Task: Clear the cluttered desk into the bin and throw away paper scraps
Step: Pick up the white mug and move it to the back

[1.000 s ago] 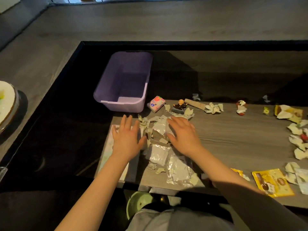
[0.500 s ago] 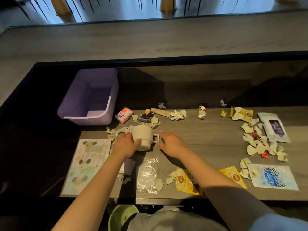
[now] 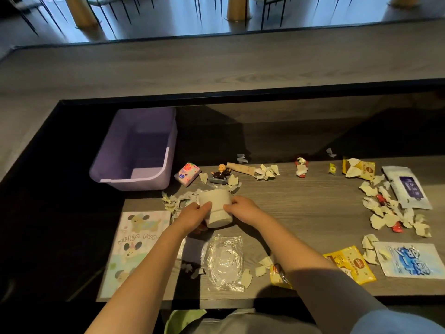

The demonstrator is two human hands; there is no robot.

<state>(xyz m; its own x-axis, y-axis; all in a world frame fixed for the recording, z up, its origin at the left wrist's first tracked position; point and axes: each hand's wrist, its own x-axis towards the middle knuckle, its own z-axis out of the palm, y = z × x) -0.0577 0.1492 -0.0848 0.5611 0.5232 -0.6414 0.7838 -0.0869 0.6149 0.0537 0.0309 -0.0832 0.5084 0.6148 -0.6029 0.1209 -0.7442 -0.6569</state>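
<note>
Both hands are clasping the pale mug (image 3: 216,209) at centre frame: I am seeing the left hand (image 3: 192,216) curling round its left wall and the right hand (image 3: 243,209) gripping the opposite side. The mug is tilting, base toward the camera; whether it is touching the desk (image 3: 301,208) I cannot tell. I am judging the job as barely begun, since nothing is showing on the visible floor of the purple bin (image 3: 134,150), which is sitting upper left of the mug, just past the desk's far left corner. Plenty is waiting: paper scraps (image 3: 390,213) are clustering at right among pouches (image 3: 407,188), more are lying around the figurine (image 3: 220,173) and tissue pack (image 3: 187,173) just behind the mug, and a clear plastic bag (image 3: 225,261) and cartoon sheet (image 3: 134,247) are lying below it. The path up-left to the bin is looking short and open, though I am minding the tissue pack beside the bin's wall and the desk's left edge dropping away into darkness
</note>
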